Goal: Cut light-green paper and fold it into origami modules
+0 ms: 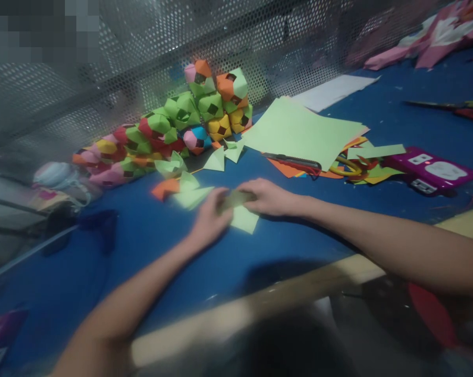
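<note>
My left hand [212, 217] and my right hand [267, 196] meet over the blue tabletop, both closed on one small piece of pale green paper [244, 220]. Part of the paper shows below the fingers as a flat flap; its upper part is blurred and partly covered by my fingertips. Just left of my left hand lie folded light green paper pieces [191, 192] beside an orange folded piece [165, 188]. More folded green pieces [216, 159] rest a little farther back.
Colourful folded-paper balls [181, 111] are heaped along a perforated metal panel [150, 47]. Light green sheets [303, 128] lie behind my right hand, with a box cutter [293, 161] at their edge. Right are a purple packet [436, 170] and scissors [456, 107]. A wooden edge [299, 285] runs in front.
</note>
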Demonstrator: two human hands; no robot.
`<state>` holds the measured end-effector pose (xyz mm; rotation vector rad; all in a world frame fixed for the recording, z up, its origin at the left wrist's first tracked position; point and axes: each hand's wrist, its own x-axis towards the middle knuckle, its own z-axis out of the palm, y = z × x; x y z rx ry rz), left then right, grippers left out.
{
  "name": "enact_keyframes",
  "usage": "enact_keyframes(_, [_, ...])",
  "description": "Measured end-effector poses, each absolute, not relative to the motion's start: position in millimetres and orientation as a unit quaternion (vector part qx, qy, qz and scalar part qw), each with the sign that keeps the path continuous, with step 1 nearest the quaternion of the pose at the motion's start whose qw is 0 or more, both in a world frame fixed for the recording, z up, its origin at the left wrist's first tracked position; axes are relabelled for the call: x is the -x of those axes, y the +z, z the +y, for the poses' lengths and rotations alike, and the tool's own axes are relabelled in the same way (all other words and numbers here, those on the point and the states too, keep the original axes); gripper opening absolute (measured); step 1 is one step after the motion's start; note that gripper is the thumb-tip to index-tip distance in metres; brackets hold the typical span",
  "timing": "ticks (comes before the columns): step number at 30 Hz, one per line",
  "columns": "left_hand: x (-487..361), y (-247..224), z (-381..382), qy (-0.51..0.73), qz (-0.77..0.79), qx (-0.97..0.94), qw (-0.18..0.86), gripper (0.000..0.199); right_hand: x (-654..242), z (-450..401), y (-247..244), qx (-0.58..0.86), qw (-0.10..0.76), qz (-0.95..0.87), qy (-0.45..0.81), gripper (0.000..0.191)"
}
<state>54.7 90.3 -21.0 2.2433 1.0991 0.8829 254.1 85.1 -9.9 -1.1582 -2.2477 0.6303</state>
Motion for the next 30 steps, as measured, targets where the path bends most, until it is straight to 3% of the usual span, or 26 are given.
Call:
enact_keyframes(3, [-55.4,-20.0,91.7,0.317,0.407,-0.821,0.244,0.043,-252.6,87.0,-17.4,0.412,0.259,-0.856,0.173,0.038])
enact_keyframes(8, [-55.6,-19.0,91.5,0.282,0.417,-0.814,0.29,0.049,-251.8,89.7,-23.2,0.394,0.243,-0.869,0.175,0.048])
enact_keyframes(15, [-54.3,-17.3,91.6,0.262,0.405,-0.824,0.297,0.046,-251.8,88.4,-22.2,0.368,0.239,-0.887,0.146,0.039])
enact_keyframes(21, [-47.3,-15.1,92.6,0.22,0.383,-0.867,0.231,0.047,-254.7,86.2,-13.5,0.36,0.198,-0.901,0.137,0.036])
enact_keyframes(25, [-40.7,-15.9,94.2,0.164,0.352,-0.912,0.133,0.046,-261.6,86.0,-6.7,0.344,0.16,-0.917,0.122,0.038])
enact_keyframes(30, [-36.2,-14.4,94.9,0.096,0.332,-0.936,0.065,0.045,-270.8,85.0,2.6,0.362,0.115,-0.919,0.104,0.026])
